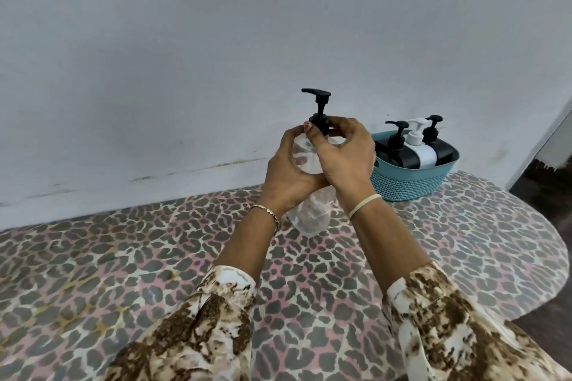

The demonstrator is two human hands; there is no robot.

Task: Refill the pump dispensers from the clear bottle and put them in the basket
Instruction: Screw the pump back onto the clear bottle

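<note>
Mid-frame: left hand (288, 172) gripping clear plastic bottle (309, 215), right hand (345, 155) pinching collar of its black pump top (318, 103). Teal plastic basket (408, 184) just right, on leopard-print counter (123, 257), holding two black, one white pump dispensers (425, 155).

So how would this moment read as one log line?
left hand: holds clear pump bottle | right hand: grips black pump | basket: three dispensers inside
</note>
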